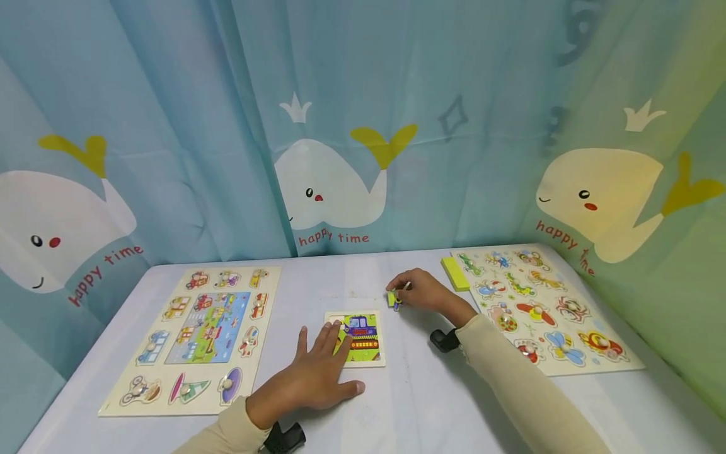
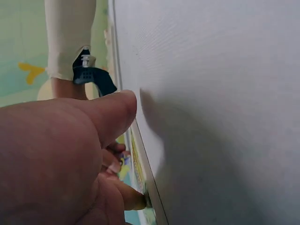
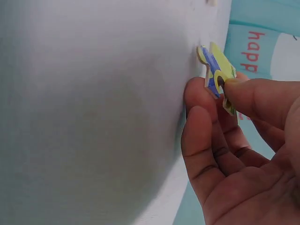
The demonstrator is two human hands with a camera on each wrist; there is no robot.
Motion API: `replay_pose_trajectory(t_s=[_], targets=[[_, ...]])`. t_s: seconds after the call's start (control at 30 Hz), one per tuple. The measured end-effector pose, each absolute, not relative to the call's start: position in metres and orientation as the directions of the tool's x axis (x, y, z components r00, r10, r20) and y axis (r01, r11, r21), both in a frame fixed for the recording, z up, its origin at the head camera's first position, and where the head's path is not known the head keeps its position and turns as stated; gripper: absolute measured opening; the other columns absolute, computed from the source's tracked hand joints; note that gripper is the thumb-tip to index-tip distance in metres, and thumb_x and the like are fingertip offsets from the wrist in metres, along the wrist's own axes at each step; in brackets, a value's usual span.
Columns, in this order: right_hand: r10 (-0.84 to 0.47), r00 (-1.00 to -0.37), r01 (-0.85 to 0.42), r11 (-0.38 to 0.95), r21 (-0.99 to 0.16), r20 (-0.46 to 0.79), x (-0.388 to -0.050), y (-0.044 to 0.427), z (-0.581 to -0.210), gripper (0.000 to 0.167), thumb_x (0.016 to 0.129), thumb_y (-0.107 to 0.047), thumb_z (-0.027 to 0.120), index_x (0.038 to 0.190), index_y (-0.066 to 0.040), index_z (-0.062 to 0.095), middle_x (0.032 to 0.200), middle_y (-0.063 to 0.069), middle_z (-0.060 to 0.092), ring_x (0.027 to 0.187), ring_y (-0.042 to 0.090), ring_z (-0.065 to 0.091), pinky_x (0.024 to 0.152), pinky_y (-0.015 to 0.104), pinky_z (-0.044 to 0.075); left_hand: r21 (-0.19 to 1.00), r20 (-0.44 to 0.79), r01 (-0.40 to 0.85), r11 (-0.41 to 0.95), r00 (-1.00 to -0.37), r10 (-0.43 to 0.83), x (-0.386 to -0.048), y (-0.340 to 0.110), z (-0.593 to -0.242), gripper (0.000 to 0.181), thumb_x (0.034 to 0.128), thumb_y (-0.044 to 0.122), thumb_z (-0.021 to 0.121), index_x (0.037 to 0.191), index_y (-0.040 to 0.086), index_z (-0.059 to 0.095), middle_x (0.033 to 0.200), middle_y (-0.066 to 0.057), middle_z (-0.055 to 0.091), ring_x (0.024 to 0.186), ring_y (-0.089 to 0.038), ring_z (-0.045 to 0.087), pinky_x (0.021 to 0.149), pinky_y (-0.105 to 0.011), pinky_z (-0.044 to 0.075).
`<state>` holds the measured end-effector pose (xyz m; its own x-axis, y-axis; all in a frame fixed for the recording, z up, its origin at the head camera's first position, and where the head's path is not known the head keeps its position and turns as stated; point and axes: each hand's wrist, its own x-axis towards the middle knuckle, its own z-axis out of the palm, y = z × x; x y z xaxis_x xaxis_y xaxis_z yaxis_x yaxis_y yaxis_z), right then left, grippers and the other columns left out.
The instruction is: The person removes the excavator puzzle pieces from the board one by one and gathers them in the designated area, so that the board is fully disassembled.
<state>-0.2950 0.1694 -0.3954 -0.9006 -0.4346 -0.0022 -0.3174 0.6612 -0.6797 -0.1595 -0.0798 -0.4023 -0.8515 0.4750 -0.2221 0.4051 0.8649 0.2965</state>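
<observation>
Nearest, beige sleeves [image 1: 510, 384] reach in over a pale desk [image 1: 309, 287], with a dark device [image 1: 444, 340] strapped at each wrist. The left hand [image 1: 317, 378] lies with fingers spread and straight, their tips resting on the left side of a small square puzzle [image 1: 382, 343] that shows a purple truck. On either side are two larger boards: to the left, a vehicle board [image 1: 193, 410] with a picture in its middle; to the right, an insect board [image 1: 604, 318] with crabs, bees and ladybirds. Just beyond the small puzzle's far right corner, the right hand [image 1: 422, 291] pinches a blue and yellow-green puzzle piece [image 3: 216, 70] between thumb and fingers; whether it touches the desk is unclear. A yellow-green block [image 1: 455, 274] sits beside the insect board's far left edge. Farthest back hangs a blue curtain [image 1: 340, 57] printed with white whales [image 1: 334, 189] and "happy time".
</observation>
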Motion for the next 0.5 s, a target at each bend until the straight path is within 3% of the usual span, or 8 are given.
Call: replay_pose_trajectory(t_s=[0.23,0.5], targets=[[-0.409,-0.912,-0.293,0.702,-0.649,-0.029,-0.301,0.172,-0.402,0.017,0.091,0.003,0.06,0.102,-0.002,0.073,0.09,0.003,0.068,0.073,0.014,0.055,0.065,0.029,0.047,0.366,-0.213,0.375,0.852,-0.857,0.469,-0.164,-0.083,-0.401,0.078,0.0902,0.061,0.055,0.153,0.021,0.034,0.158,-0.027,0.004,0.144,-0.043,-0.002,0.107,-0.066,-0.005],[-0.392,-0.919,-0.29,0.75,-0.595,-0.047,-0.304,0.168,-0.405,0.016,0.091,0.001,0.062,0.1,-0.004,0.073,0.092,0.002,0.067,0.081,0.016,0.055,0.074,0.033,0.048,0.33,-0.234,0.383,0.863,-0.852,0.468,-0.171,-0.086,-0.403,0.077,0.0877,0.065,0.055,0.153,0.029,0.034,0.157,-0.03,0.0,0.144,-0.045,-0.006,0.108,-0.065,0.001]])
